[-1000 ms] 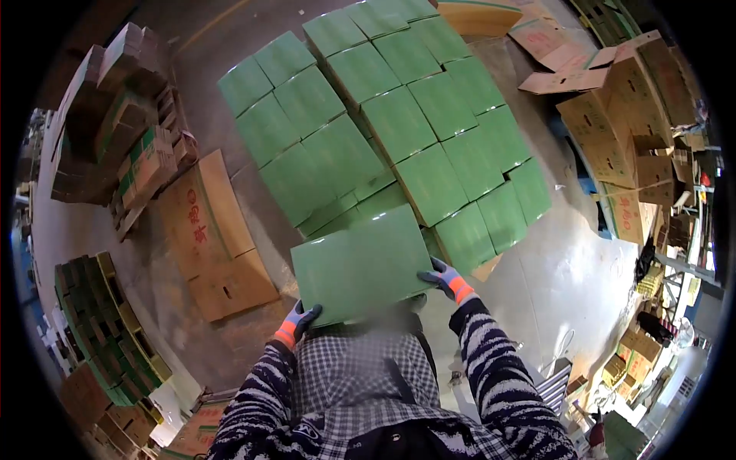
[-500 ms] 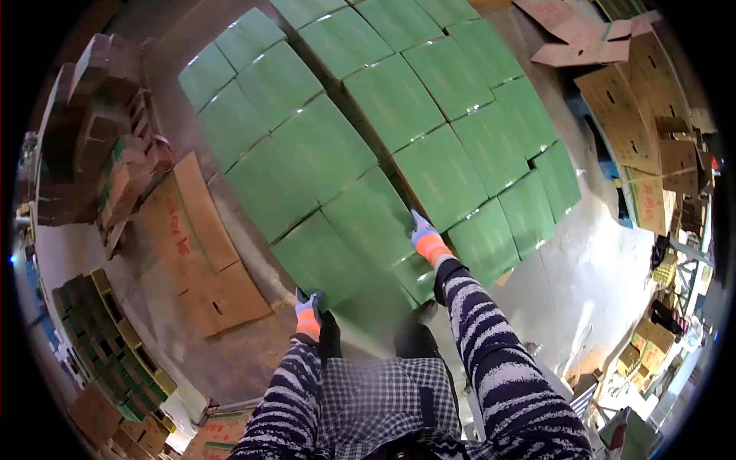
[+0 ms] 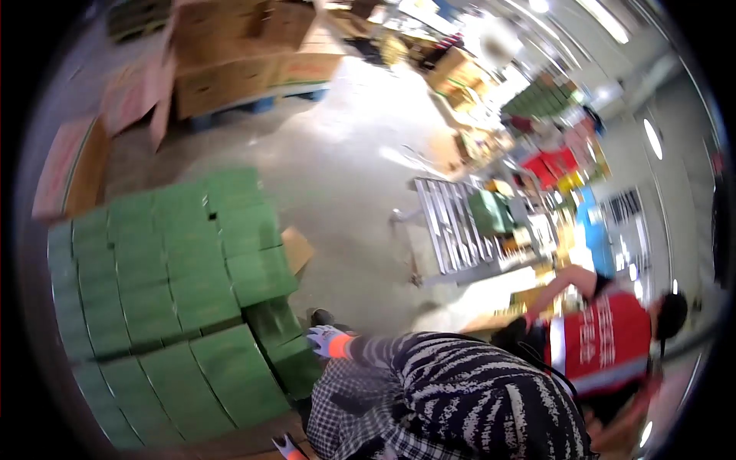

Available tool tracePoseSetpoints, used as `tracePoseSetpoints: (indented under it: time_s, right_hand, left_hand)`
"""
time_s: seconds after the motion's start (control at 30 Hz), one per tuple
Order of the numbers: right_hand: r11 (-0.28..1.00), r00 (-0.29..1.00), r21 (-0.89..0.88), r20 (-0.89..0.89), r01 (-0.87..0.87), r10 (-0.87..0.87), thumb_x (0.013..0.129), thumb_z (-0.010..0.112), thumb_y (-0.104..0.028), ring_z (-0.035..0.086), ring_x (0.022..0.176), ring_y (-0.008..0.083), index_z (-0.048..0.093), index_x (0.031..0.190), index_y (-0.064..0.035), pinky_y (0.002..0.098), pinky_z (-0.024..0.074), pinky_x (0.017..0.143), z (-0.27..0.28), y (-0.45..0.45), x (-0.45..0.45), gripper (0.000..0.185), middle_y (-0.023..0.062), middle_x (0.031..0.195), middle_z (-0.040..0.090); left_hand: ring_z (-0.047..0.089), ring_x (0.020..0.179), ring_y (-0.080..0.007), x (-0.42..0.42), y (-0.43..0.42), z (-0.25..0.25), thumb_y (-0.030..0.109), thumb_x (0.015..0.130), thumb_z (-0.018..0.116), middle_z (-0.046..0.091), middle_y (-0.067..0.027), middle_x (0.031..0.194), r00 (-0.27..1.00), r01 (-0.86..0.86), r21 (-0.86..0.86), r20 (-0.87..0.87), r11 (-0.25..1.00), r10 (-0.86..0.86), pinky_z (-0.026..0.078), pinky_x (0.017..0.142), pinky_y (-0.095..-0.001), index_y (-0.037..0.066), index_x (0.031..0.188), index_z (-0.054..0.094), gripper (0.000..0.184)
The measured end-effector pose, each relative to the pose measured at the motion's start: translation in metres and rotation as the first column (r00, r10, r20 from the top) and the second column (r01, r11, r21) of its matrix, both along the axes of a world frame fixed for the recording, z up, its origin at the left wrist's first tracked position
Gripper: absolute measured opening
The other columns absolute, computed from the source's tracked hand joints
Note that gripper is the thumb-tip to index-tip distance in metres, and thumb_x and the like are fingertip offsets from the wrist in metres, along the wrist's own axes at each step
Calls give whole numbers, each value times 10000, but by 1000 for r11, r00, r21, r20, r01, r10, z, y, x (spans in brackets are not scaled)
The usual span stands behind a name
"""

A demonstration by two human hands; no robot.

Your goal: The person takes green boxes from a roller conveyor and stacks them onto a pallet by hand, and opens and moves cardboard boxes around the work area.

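Note:
My right hand (image 3: 327, 341), in a grey-blue glove with an orange cuff, hangs in front of my checked apron with its fingers apart and nothing in it. Just beyond it is the near corner of a stack of green boxes (image 3: 146, 253). Low at the frame's bottom edge, my left hand (image 3: 287, 445) shows only in part, gloved the same way, fingers apart and holding nothing visible. It is closest to the near boxes of the front row (image 3: 238, 376). At the stack's near right corner, a green box (image 3: 272, 322) sits lower than its neighbours.
Large brown cartons (image 3: 230, 84) stand on a blue pallet at the upper left. A metal roller conveyor (image 3: 452, 226) carries a green box (image 3: 491, 212) on the right. A person in a red vest (image 3: 606, 341) is close by at the lower right. Concrete floor (image 3: 345, 184) lies between.
The view has swung to the right, bringing the conveyor and the person in the red vest into sight. Both hands have come away from the green box tops.

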State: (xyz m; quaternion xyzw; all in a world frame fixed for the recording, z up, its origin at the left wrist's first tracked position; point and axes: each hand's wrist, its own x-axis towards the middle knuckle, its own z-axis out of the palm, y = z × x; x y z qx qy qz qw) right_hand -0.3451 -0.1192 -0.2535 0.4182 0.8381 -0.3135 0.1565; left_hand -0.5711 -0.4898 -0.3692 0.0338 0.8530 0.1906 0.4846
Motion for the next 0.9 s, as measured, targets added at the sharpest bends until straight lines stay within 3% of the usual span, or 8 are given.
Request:
tracePoseSetpoints:
  time_s: [0.1,0.17,0.27,0.4,0.47,0.6,0.8,0.9]
  right_hand:
    - [944,965,201,-82,262,-250,752,628,-328,529,1093,355,582,1134,-50,440,427,933,30,-1,48,474,163,1165,556]
    - [889,887,-6,-63,459,-458,755,633,-351,516,1134,360,567,1177,-43,425,424,956,91,11,52,527,174,1225,543]
    - [596,622,181,-239,783,-745,779,633,-373,465,1225,354,545,1246,-54,409,389,1021,196,-17,62,572,189,1321,499]
    - [421,556,435,-251,796,-793,805,641,-396,468,1233,329,547,1237,-27,407,382,1034,174,-18,152,575,204,1327,492]
    - [524,810,841,212,133,-547,813,639,-395,463,1237,325,562,1217,-18,430,350,1055,172,-31,203,558,206,1316,503]
    - [145,417,711,-223,688,-881,724,683,-491,280,1363,353,365,1402,-40,492,159,1130,177,71,315,875,179,1444,364]
    - [240,530,642,-306,728,-790,611,760,-520,258,1353,383,342,1389,-16,482,175,1128,234,203,398,1016,224,1449,310]
    - [522,663,544,-87,657,-743,602,764,-519,228,1355,412,330,1397,-17,518,152,1127,239,224,390,1036,228,1460,283]
  left_hand:
    - [512,1125,-236,-24,51,38,279,964,443,513,-84,1300,992,28,89,119,996,-38,416,964,-393,98,1411,326,496]
    - [518,1112,-230,-41,78,52,269,957,458,523,-85,1284,981,94,164,153,982,-119,419,955,-383,88,1397,342,489]
    - [527,1092,-222,-52,121,89,254,946,480,539,-87,1260,963,162,258,170,952,-210,425,941,-369,73,1375,367,479]
    - [539,1066,-210,-57,163,136,235,932,509,559,-89,1228,941,215,342,179,915,-288,432,922,-349,53,1345,400,465]
    - [545,1053,-205,-54,178,156,225,925,524,569,-90,1212,934,224,367,183,903,-306,435,913,-340,42,1331,417,458]
    - [558,1027,-193,-25,203,198,206,910,553,589,-93,1180,937,212,384,183,899,-299,442,895,-321,22,1301,450,444]
    - [576,988,-177,60,244,232,176,888,597,620,-96,1131,931,202,449,189,870,-313,453,867,-292,-9,1257,500,424]
    - [579,986,-166,133,310,200,176,883,619,635,-100,1116,887,323,617,68,717,-457,460,855,-281,-21,1224,533,403]
